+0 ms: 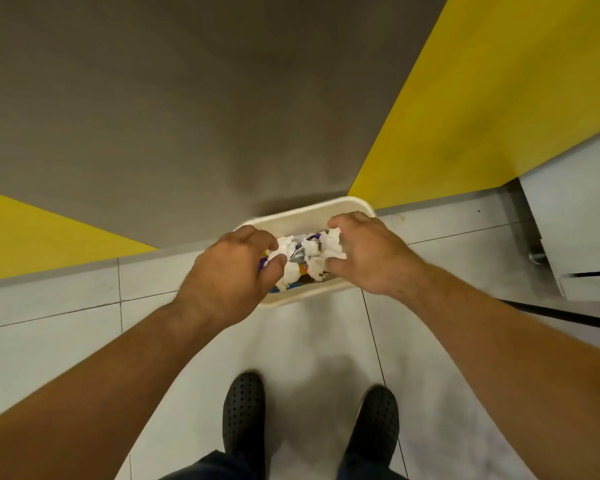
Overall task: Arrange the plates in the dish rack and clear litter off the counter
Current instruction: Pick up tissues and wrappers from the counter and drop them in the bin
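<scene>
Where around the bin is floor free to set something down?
Bare tile lies left of the bin, along the wall, and between the bin and the black shoes. Right of it a strip runs to the white cabinet. Crowded: the bin's mouth, where left hand and right hand grip crumpled litter.

Apparently over bin [291, 218], left hand [229, 271] and right hand [364, 254] clutch litter [312, 251].

Indoor utility corner, possibly a kitchen: pale tiled floor [66, 306], grey wall [187, 116], yellow panels [499, 98], cream bin [305, 213], white cabinet [575, 220].
</scene>
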`<state>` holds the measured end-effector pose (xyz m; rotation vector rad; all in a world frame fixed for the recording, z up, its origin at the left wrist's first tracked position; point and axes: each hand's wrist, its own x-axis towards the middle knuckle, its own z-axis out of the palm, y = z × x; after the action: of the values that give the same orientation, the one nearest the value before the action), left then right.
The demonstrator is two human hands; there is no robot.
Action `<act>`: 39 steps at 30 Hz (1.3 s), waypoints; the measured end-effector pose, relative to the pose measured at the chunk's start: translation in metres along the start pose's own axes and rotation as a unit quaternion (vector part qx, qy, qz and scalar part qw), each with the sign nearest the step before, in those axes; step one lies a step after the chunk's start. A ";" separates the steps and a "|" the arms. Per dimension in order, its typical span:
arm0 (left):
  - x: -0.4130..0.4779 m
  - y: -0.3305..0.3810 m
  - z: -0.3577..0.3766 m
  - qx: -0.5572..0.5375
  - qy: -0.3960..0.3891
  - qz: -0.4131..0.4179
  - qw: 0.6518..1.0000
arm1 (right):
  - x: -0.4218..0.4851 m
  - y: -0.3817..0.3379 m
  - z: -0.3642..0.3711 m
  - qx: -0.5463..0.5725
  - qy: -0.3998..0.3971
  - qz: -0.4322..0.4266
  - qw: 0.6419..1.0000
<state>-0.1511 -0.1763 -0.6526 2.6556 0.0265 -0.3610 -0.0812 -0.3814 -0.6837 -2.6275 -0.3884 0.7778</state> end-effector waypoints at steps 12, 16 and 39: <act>-0.087 0.158 -0.216 -0.015 0.057 0.073 0.996 | -0.193 -0.084 -0.241 0.065 0.133 -0.030 0.989; -0.112 0.224 -0.307 -0.005 0.098 0.114 0.989 | -0.251 -0.120 -0.337 0.100 0.212 -0.055 0.971; -0.072 0.308 -0.498 -0.014 0.210 0.181 0.961 | -0.282 -0.178 -0.527 0.067 0.294 -0.050 0.952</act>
<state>-0.0724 -0.2278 -0.0701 2.5879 -0.3143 0.3217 -0.0384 -0.4667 -0.0671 -2.5295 -0.2786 -0.0298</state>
